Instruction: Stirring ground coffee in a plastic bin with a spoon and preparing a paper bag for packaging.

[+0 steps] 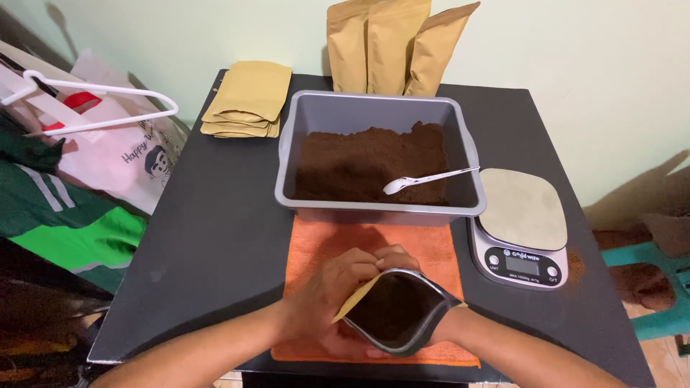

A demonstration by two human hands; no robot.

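1. Right hand point(447, 325) mostly hidden behind the open pouch point(399, 310); its grip cannot be made out.
2. Forearms cut off at the lower frame edge.
3. Bare black bench point(215, 237) lies left of the orange cloth point(323, 244).
4. Left hand point(338, 287) pinches the pouch rim, lower centre; brown powder inside.
5. Grey tub point(377, 154) with a white spoon point(424, 179) sits just above; scale point(519, 223) to the right.

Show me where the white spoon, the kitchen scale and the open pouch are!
white spoon point(397, 186): head view, on its bowl, lying in the brown powder.
kitchen scale point(521, 208): head view, on its pale weighing plate.
open pouch point(392, 307): head view, on the brown powder inside its mouth.
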